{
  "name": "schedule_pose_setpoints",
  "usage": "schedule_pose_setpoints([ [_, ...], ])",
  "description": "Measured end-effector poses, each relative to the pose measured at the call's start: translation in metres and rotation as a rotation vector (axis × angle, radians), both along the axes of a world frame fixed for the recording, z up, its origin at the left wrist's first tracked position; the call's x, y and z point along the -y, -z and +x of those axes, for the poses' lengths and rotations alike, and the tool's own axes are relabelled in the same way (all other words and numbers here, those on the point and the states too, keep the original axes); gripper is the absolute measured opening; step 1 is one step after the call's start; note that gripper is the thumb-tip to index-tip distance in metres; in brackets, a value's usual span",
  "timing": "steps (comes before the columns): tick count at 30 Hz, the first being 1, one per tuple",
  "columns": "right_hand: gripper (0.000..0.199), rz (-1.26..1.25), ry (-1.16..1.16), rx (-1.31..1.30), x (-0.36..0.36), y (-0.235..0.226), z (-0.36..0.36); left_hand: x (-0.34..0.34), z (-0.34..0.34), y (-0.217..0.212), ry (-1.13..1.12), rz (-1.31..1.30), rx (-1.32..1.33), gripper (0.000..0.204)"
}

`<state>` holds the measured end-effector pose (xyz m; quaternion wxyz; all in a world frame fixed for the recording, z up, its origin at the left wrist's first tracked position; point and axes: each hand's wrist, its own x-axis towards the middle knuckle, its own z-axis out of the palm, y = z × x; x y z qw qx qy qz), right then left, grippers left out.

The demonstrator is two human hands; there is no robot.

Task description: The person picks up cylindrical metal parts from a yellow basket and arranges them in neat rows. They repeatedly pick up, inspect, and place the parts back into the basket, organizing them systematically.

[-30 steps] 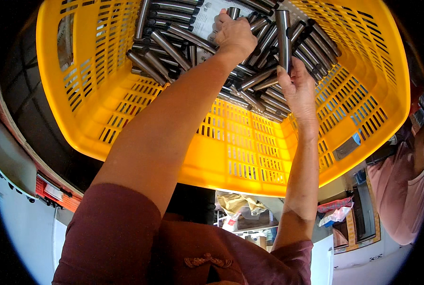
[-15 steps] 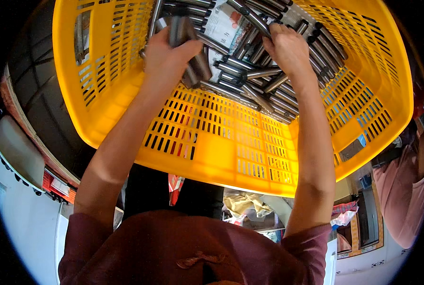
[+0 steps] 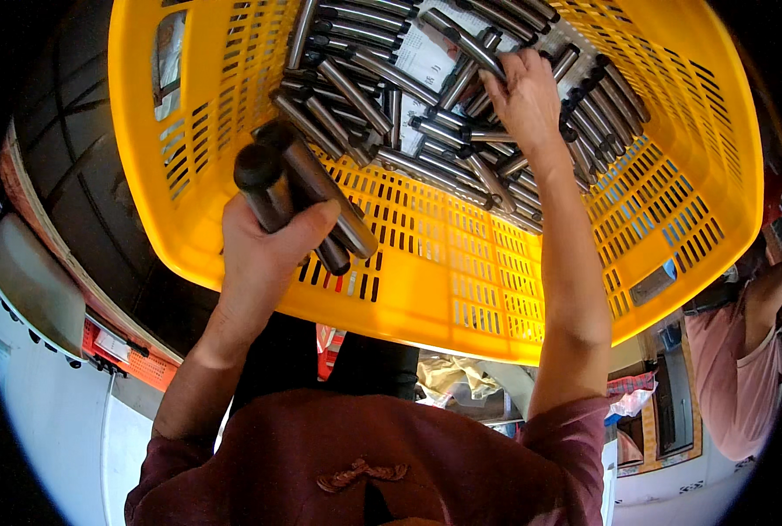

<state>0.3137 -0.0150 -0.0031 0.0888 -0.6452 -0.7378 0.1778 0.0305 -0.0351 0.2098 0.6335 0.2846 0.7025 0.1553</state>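
Note:
Two dark metal tubes [image 3: 319,188] with black end caps are gripped side by side in my left hand [image 3: 255,263], tilted above the near left rim of a yellow plastic basket [image 3: 414,294]. Inside the basket, my right hand [image 3: 531,105] has its fingers closed on one end of another capped tube [image 3: 463,41], which slants up and left over the pile. Many similar tubes [image 3: 443,131] lie at mixed angles beneath and around it. Printed white paper [image 3: 424,57] shows between them.
A person in a pink top [image 3: 728,368] is at the right edge. On the left are a dark surface [image 3: 75,167] and an orange-red basket [image 3: 150,370]. Crumpled yellowish cloth [image 3: 455,379] lies below the yellow basket's near side.
My left hand has moved toward me and left with its tubes, from inside the basket to its near left rim. My right hand stays at nearly the same spot with its tube.

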Motion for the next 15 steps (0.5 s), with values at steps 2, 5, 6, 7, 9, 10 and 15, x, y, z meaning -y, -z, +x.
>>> schedule_pose_setpoints([
  [2, 0.029, -0.066, 0.101, -0.089, 0.013, -0.007, -0.002, 0.0, -0.002, -0.003, 0.008, -0.013, 0.027, 0.015],
  [5, 0.033, -0.174, 0.255, -0.251, 0.021, -0.018, -0.015, 0.001, -0.006, -0.007, -0.011, -0.025, 0.067, 0.014],
  [6, 0.033, -0.116, 0.212, -0.28, 0.02, -0.017, -0.018, 0.002, -0.006, -0.007, -0.019, -0.022, 0.08, 0.014],
  [7, 0.035, -0.059, 0.169, -0.31, 0.016, -0.013, -0.022, 0.004, -0.007, -0.007, -0.034, -0.006, 0.081, 0.014],
  [9, 0.036, -0.057, 0.107, -0.339, 0.005, -0.006, -0.033, 0.008, -0.011, -0.006, -0.035, -0.004, 0.067, 0.014],
  [10, 0.035, 0.023, 0.049, -0.354, -0.003, 0.001, -0.037, 0.008, -0.014, -0.006, -0.02, -0.013, 0.05, 0.015],
  [15, 0.037, 0.042, -0.154, 0.008, -0.019, 0.03, -0.033, 0.006, -0.009, -0.013, -0.023, -0.01, 0.065, 0.015],
])
